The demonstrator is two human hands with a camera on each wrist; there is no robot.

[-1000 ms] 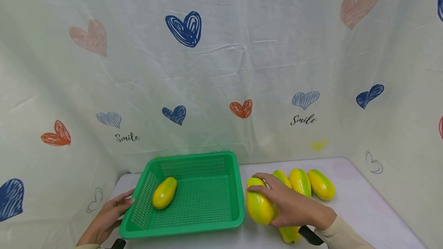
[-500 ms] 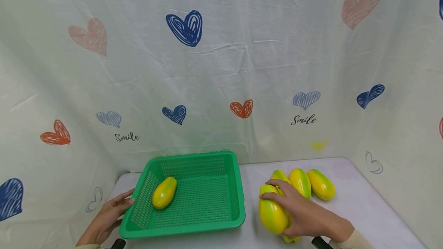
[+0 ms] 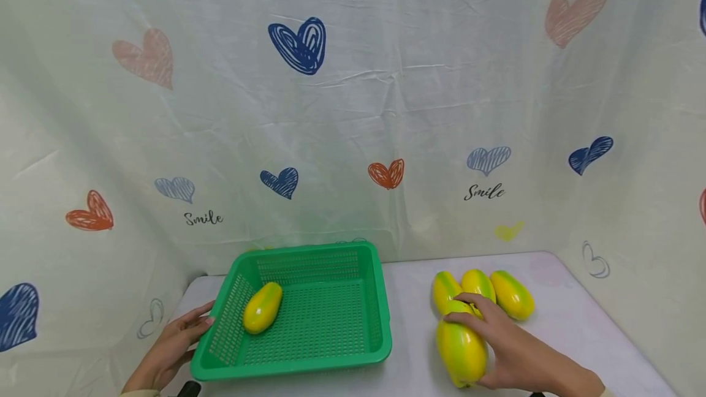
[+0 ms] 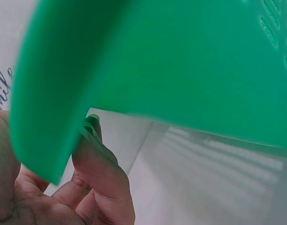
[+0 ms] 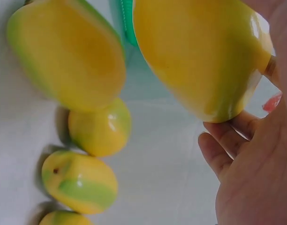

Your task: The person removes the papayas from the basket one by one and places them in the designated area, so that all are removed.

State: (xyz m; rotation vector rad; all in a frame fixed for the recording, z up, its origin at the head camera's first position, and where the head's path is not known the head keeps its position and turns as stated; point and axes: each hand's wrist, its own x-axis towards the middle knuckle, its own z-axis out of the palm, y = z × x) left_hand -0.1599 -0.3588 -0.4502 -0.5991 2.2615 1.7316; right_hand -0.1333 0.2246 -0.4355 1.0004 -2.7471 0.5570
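Note:
In the head view my right hand [image 3: 513, 342] grips a yellow-green papaya [image 3: 460, 348], with fingers over its far end and thumb along its side. The right wrist view shows that papaya [image 5: 200, 56] hanging over the table, fingertips [image 5: 218, 147] at its lower end. Another papaya [image 5: 68, 54] lies close by it and is mostly hidden behind it in the head view. My left hand [image 3: 175, 342] holds the left rim of a green plastic basket [image 3: 292, 371]; the left wrist view has its fingers [image 4: 103, 176] curled beneath the rim. One papaya [image 3: 262, 308] lies inside the basket, toward the left.
Beyond the right hand, three more papayas lie in a row: a left one [image 3: 444, 290], a middle one [image 3: 478, 283] and a right one [image 3: 513, 294]. A white table [image 3: 573, 323] carries everything. A pale curtain [image 3: 342, 121] printed with hearts encloses the back and sides.
My right hand has moved right and toward me with the papaya, away from the basket. The left hand, the basket and the papaya in it have stayed put.

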